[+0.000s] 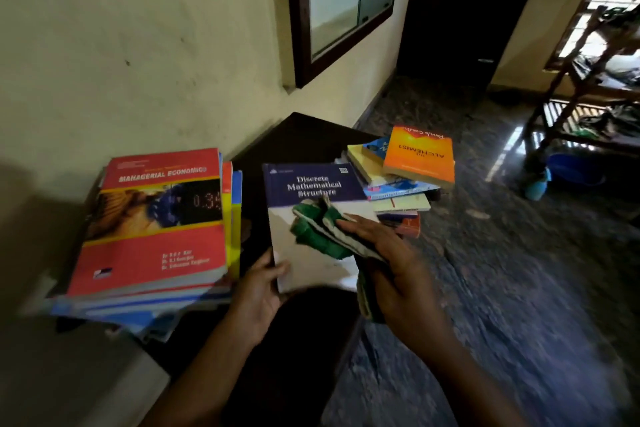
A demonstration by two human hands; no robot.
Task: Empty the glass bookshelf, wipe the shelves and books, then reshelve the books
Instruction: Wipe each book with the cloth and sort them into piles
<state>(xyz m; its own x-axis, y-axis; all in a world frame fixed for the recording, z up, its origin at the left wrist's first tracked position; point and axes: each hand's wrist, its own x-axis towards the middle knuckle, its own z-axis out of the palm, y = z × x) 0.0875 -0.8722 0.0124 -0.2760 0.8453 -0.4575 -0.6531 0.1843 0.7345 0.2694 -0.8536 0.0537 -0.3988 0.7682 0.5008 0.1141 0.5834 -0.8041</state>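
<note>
Green cloth (320,230) on blue book (311,218), pressed by right hand (391,267), left hand (258,291) gripping book's corner

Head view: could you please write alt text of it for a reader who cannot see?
The left hand holds a blue book by its corner at a dark table, while the right hand holds a green cloth against its cover. A red book tops the left stack, an orange book the right stack.
</note>
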